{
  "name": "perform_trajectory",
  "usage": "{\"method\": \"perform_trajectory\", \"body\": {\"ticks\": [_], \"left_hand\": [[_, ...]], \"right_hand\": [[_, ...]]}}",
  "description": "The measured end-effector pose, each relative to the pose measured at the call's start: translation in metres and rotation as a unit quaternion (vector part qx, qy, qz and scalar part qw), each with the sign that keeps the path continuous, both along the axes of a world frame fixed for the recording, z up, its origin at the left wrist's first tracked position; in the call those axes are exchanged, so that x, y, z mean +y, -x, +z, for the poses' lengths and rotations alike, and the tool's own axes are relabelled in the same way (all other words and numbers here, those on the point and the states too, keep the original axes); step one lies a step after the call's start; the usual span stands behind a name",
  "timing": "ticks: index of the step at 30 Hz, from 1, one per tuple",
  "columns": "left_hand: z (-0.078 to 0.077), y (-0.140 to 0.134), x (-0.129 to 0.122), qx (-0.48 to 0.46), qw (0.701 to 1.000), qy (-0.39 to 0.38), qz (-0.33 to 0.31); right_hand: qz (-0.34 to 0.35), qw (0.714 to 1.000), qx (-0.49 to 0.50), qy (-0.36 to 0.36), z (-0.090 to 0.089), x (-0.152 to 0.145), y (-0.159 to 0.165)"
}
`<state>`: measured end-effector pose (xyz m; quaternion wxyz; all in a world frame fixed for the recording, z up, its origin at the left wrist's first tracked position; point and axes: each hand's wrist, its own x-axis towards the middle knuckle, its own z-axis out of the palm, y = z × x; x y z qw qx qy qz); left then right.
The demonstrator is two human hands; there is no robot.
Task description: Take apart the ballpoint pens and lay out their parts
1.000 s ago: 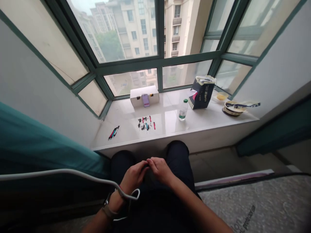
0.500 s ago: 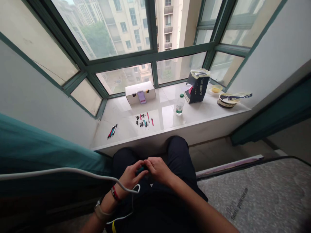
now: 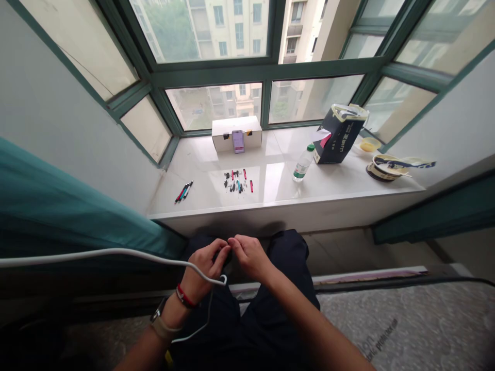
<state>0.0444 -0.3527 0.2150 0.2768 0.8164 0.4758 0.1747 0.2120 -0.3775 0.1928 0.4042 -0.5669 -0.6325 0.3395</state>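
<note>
Over my lap, my left hand (image 3: pixel 209 262) and my right hand (image 3: pixel 249 256) meet at their fingertips. My left fingers are closed around a small dark piece that looks like a pen part, mostly hidden by the fingers. The right thumb and index finger are pinched against its end; what they grip is too small to make out. Ahead on the white windowsill (image 3: pixel 270 190) lie rows of small pen parts (image 3: pixel 237 181), black, red and teal. Several whole pens (image 3: pixel 183 191) lie side by side to their left.
A white cable (image 3: pixel 116 252) crosses my left wrist. On the sill stand a white box (image 3: pixel 222 143) with a purple packet (image 3: pixel 238 141), a water bottle (image 3: pixel 302 165), a dark carton (image 3: pixel 340 136) and a food bowl (image 3: pixel 382 169). A mattress (image 3: pixel 386 324) lies at right.
My view has shifted, so the sill things sit differently in it. My hands stay together at the fingertips; the teal colour seen earlier in my left fingers is now hidden.
</note>
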Motion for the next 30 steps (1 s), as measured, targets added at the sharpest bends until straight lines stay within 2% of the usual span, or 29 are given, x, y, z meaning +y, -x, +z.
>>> {"method": "perform_trajectory", "body": {"ticks": [4, 9, 12, 16, 20, 26, 30], "left_hand": [[-0.013, 0.013, -0.009, -0.057, 0.998, 0.000, 0.024], [-0.042, 0.025, -0.013, -0.072, 0.997, -0.004, -0.016], [-0.052, 0.025, -0.014, -0.060, 0.998, -0.017, -0.018], [-0.044, 0.021, -0.013, -0.017, 0.999, -0.014, -0.023], [-0.034, 0.018, -0.007, -0.009, 0.998, 0.024, -0.062], [-0.045, 0.018, -0.007, -0.036, 0.990, 0.103, -0.086], [-0.051, 0.023, -0.011, -0.047, 0.990, 0.100, -0.093]], "right_hand": [[0.033, 0.999, -0.010, 0.010, 0.001, 0.000, 0.003], [0.060, 0.997, -0.009, 0.037, -0.022, -0.006, 0.005], [0.046, 0.998, -0.004, 0.052, -0.031, -0.009, 0.006], [0.029, 0.998, -0.024, 0.049, -0.024, -0.010, 0.005], [0.022, 0.998, -0.053, 0.033, -0.017, -0.011, 0.001], [0.030, 0.996, -0.066, 0.056, -0.029, -0.023, 0.002], [0.044, 0.995, -0.059, 0.074, -0.028, -0.031, 0.002]]}}
